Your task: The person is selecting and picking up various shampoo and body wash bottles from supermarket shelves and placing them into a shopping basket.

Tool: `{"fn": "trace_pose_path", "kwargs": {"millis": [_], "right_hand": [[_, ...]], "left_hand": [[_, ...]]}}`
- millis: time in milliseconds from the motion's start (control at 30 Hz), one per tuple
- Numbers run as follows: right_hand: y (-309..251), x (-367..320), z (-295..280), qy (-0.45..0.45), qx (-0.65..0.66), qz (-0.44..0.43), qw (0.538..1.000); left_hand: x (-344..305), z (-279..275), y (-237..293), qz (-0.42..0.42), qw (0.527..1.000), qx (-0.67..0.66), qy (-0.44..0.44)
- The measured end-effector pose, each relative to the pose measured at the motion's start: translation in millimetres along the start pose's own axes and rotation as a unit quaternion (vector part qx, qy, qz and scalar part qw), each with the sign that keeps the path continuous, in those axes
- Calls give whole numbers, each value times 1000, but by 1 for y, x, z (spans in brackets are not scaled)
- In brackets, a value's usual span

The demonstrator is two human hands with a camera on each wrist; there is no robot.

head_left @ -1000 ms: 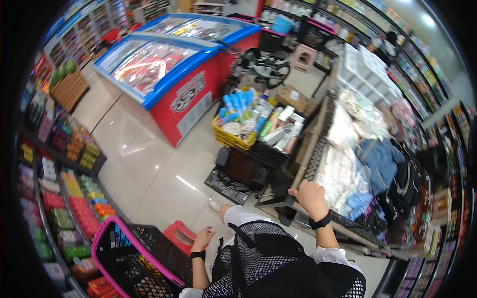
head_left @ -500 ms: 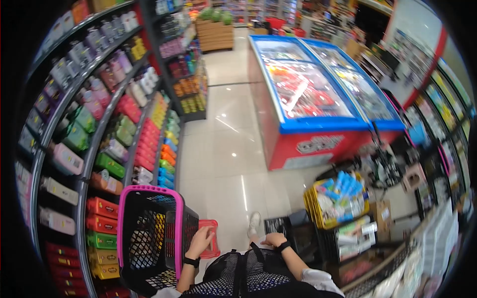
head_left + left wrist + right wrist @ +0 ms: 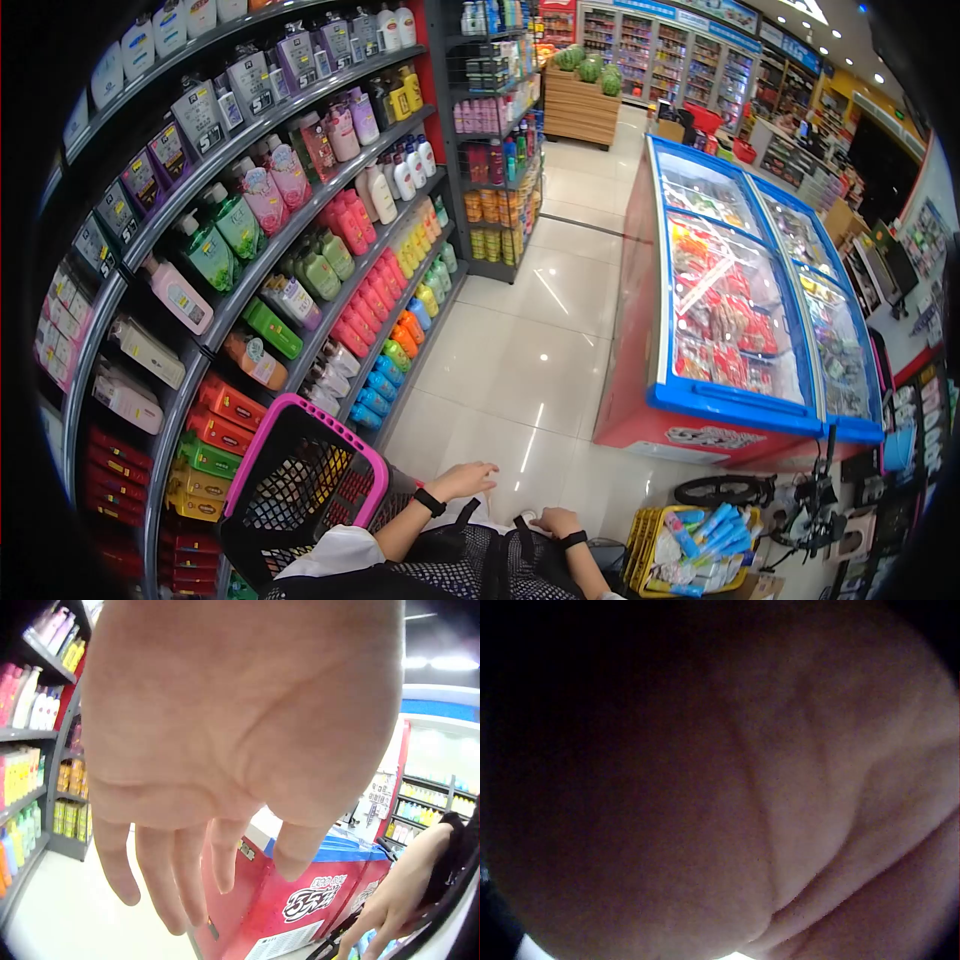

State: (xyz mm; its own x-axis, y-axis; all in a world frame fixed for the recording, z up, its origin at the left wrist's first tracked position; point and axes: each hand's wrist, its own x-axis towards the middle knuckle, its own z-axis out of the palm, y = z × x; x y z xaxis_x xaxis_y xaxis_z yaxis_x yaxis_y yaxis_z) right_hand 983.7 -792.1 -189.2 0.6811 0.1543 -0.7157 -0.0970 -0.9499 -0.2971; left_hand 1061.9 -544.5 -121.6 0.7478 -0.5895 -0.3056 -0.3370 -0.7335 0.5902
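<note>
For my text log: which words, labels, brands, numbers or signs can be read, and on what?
"51" or "S1", unclear which: silver bottle, upper shelf.
Freezer: bold front lettering, too stylized and blurred to read.
Other bottles and signs over the back wall: too small or blurred.

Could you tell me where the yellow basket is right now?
In the head view, the yellow basket is at the lower right, below the blue-rimmed freezer and to the right of the person's right hand.
</note>
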Motion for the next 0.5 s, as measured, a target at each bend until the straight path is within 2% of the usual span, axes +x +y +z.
{"fn": "trace_pose_path", "kwargs": {"millis": [67, 100, 133, 167, 200, 233, 333, 367, 433, 467, 500], "right_hand": [[-7, 25, -9, -1, 9, -81, 997], [-11, 37, -15, -2, 6, -82, 997], [-14, 50, -23, 5, -3, -107, 994], [-12, 62, -32, 12, -12, -131, 991], [-9, 78, -45, -5, -8, -131, 991], [-7, 95, -60, -20, -6, -134, 991], [1, 155, -118, -3, 8, -73, 997], [3, 179, -138, 5, 13, -36, 999], [1, 222, -184, -19, 19, 14, 1000], [-2, 250, -209, -15, 11, 9, 1000], [-5, 288, -236, -13, -1, -3, 1000]], "left_hand": [[18, -9, -20, 13, 999, -42, -24], [25, -11, -36, 28, 995, -82, -51], [39, 1, -70, 40, 997, -59, -14], [52, 1, -91, -56, 994, -7, -91], [68, -2, -111, -66, 988, 50, -131], [82, -19, -112, -104, 979, 32, -173], [161, -38, -179, -92, 962, 45, -252], [186, -51, -191, -82, 971, 46, -220], [255, -60, -246, 87, 974, 89, -191], [276, -89, -249, 85, 976, 89, -181], [298, -125, -245, 53, 991, 61, -103]]}}
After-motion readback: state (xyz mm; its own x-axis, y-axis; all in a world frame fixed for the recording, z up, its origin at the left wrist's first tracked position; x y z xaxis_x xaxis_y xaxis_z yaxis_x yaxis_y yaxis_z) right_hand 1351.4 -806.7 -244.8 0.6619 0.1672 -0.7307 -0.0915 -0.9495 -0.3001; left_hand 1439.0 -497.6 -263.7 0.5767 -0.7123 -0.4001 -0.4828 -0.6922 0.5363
